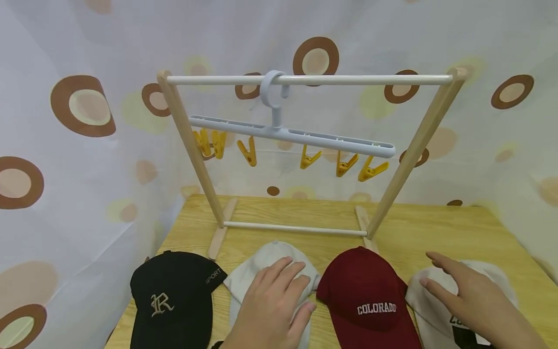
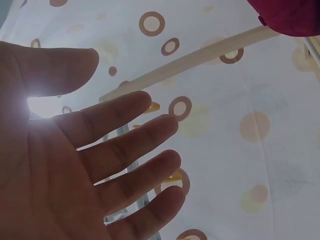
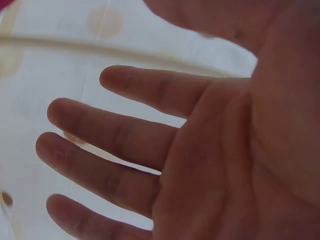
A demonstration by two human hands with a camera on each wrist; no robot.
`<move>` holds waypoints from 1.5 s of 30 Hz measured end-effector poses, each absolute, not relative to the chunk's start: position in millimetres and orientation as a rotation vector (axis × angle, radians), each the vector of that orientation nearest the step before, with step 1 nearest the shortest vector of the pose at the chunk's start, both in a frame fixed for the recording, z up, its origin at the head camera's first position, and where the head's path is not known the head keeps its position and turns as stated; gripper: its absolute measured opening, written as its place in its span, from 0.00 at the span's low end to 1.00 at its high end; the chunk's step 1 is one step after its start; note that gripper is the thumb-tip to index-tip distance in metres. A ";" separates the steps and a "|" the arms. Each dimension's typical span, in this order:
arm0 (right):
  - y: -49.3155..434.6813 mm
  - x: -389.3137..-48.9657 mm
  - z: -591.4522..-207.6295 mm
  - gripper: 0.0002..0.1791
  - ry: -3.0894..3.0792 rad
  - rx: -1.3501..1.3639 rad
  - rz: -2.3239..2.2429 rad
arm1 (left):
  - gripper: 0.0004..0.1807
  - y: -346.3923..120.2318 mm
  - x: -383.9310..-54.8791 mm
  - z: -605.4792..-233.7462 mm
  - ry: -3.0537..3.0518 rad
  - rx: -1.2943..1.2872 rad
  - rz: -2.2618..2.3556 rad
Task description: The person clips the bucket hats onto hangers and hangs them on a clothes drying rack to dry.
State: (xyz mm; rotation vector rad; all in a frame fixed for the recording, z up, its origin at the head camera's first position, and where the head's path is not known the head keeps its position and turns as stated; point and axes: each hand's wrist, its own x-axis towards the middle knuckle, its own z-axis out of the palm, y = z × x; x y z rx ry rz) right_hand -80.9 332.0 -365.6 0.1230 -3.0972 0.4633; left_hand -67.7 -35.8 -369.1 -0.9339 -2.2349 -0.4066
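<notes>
Four caps lie in a row across the wooden table; over the second from left, a pale grey cap [image 1: 272, 253], hovers my left hand [image 1: 274, 305], covering much of it. Its fingers are loosely extended and hold nothing, and its bare palm shows in the left wrist view. My right hand [image 1: 472, 293] is over the off-white cap [image 1: 429, 303] with a black patch at the right end, thumb and fingers apart. No object shows against that palm in the right wrist view. Between the hands sits a dark red cap [image 1: 364, 278] lettered COLORADO. A black cap [image 1: 174, 283] lies left of my left hand.
Behind the caps stands a wooden rack [image 1: 414, 152] with a white top bar [image 1: 370, 80]. From the bar hangs a pale hanger [image 1: 279, 133] with several yellow clips [image 1: 346, 165]. A patterned curtain [image 1: 109, 39] surrounds the table [image 1: 444, 228].
</notes>
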 end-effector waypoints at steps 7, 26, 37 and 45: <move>362.6 -79.1 -354.8 0.33 -3.053 0.055 0.412 | 0.14 -10.8 -64.4 -366.0 -2.198 -1.008 -0.364; 447.5 -86.3 -370.4 0.33 -3.132 -0.167 0.265 | 0.15 13.1 -64.3 -359.7 -2.166 -1.080 -0.317; 471.6 -102.8 -393.7 0.26 -3.117 -0.064 0.388 | 0.16 29.0 -66.1 -367.3 -2.145 -1.140 -0.274; 479.9 -107.1 -403.5 0.27 -3.156 -0.035 0.429 | 0.17 35.8 -64.0 -370.5 -2.131 -1.159 -0.214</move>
